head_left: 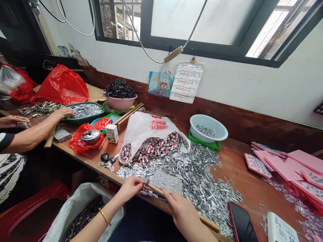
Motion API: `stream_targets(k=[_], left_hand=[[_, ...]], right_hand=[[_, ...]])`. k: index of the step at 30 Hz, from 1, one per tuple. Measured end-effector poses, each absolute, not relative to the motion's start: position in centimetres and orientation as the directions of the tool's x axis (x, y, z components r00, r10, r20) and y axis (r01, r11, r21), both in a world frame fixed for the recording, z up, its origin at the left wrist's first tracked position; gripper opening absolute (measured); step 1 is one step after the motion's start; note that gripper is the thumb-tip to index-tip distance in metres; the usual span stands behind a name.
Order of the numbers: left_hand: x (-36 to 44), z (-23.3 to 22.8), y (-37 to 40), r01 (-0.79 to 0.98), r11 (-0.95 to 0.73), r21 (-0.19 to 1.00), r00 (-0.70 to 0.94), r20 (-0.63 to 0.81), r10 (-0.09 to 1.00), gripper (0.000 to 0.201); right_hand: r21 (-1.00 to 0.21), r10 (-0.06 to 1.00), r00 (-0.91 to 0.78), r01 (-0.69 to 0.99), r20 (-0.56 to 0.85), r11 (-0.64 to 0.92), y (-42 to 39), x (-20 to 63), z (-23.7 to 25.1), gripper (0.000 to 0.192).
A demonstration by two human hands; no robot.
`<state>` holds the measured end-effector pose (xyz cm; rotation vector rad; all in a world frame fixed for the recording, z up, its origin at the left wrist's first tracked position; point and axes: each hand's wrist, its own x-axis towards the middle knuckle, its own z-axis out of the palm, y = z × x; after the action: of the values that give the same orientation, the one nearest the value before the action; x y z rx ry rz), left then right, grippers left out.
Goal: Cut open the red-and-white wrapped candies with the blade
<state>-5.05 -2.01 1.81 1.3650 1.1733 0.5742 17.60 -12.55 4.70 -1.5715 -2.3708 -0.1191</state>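
At the table's front edge, my right hand (183, 213) is closed round the wooden handle of a small hammer (157, 190); the handle's end sticks out to the right of the hand. My left hand (132, 190) pinches close to the hammer's narrow metal head, its fingertips on a small piece I cannot make out clearly. A red, white and black strap-like piece (148, 192) lies just below the hammer, by the left fingertips. Behind both hands lies a speckled stone slab (168, 183), with a heap of small silvery metal pieces (202, 171) around it.
A white plastic bag (148, 126) spills red-and-black pieces. A pale blue basin (209, 129) stands behind the heap. To the right lie a phone (242, 222), a white box (281, 228) and pink sheets (285, 164). At left, a co-worker's arm (37, 134) reaches to a green tray (101, 112).
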Motion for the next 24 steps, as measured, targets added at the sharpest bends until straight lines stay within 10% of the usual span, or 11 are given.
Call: stream_targets(k=[10, 17, 24], left_hand=[[-5.2, 1.5, -2.2, 0.325, 0.171, 0.93, 0.359, -0.289, 0.888, 0.022], [-5.9, 4.3, -5.3, 0.169, -0.351, 0.921, 0.161, 0.326, 0.932, 0.022], [-4.9, 5.6, -6.1, 0.059, -0.389, 0.919, 0.117, 0.38, 0.917, 0.02]], right_hand=[[-0.115, 0.922, -0.318, 0.931, 0.22, 0.348, -12.5, 17.9, 3.6, 0.058], [-0.153, 0.896, -0.087, 0.974, 0.435, 0.169, -13.3, 20.6, -0.8, 0.066], [-0.268, 0.892, -0.059, 0.943, 0.447, 0.197, -12.7, 21.6, -0.8, 0.039]])
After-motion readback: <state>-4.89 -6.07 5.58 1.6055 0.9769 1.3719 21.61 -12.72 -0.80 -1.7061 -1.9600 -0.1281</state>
